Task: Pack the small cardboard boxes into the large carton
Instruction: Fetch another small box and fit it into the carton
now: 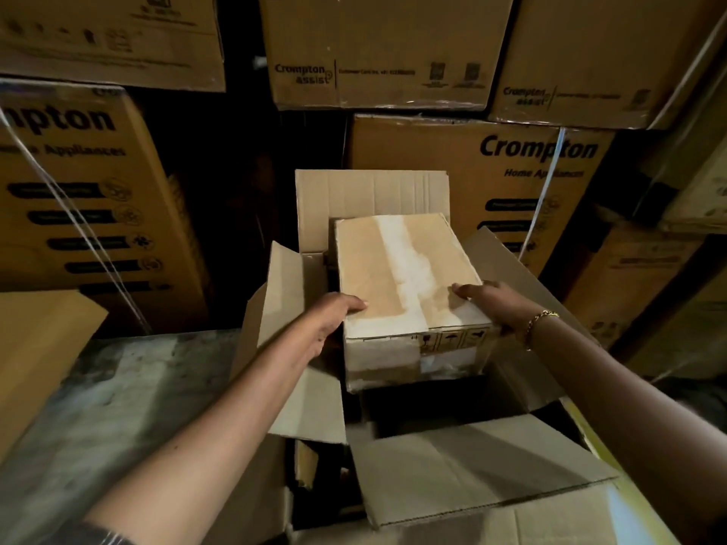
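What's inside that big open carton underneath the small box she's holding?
Both hands, left hand and right hand, hold the small taped box over the large carton. Below is only dark space; any contents are hidden by shadow and the box.

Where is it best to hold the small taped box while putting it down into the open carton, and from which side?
Hold the small taped box by its two side faces near the closer end, one hand per side, as the left hand and right hand do now. Its flat, parallel sides suit a squeeze, and coming from above between the carton flaps probably keeps the fingers clear.
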`<state>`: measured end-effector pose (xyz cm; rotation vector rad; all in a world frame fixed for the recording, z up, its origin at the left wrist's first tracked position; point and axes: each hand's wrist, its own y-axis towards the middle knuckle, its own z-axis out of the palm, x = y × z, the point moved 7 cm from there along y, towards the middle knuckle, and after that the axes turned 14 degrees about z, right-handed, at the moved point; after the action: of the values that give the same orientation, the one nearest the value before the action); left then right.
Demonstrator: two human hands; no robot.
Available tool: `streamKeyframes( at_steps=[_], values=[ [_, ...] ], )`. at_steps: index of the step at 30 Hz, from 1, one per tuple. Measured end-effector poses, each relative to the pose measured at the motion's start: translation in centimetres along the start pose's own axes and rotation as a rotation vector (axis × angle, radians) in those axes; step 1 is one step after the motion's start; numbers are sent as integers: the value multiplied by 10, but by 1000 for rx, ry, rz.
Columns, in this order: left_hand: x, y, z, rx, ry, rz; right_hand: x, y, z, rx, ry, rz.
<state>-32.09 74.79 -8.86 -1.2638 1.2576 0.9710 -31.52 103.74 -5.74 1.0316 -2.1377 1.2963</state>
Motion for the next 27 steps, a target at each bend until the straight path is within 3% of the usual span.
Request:
streamKeyframes(
  at_steps=[8,12,18,23,27],
  values=[
    [32,-15,30,-101,117,-99,-39,30,11,238,66,-39],
    [53,-24,32,-93,187,-190,-53,41,20,295,-38,-78],
    [73,-24,33,-73,371,-207,-73,72,43,191,-217,-40],
    [75,-18,44,72,764,-177,-80,84,53,125,-364,-1],
    [80,-15,62,293,1126,-156,-83,74,78,136,-808,-119]
  ],
)
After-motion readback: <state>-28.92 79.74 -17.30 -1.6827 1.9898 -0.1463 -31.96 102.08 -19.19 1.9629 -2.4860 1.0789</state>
